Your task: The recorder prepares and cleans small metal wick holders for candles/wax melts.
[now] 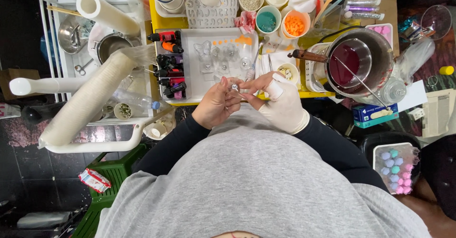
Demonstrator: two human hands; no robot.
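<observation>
Both hands meet over the near edge of the desk [304, 94]. The bare left hand [216, 106] pinches a small clear round piece [234, 87] between its fingertips; the gloved right hand [281, 104] touches it, fingers curled, beside the white tray [190, 83].

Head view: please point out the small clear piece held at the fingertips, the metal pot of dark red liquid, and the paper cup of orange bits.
Small clear piece [234, 87], head view: its shiny middle.
Metal pot of dark red liquid [380, 52], head view: inner wall.
Paper cup of orange bits [284, 18], head view: left rim.
</observation>
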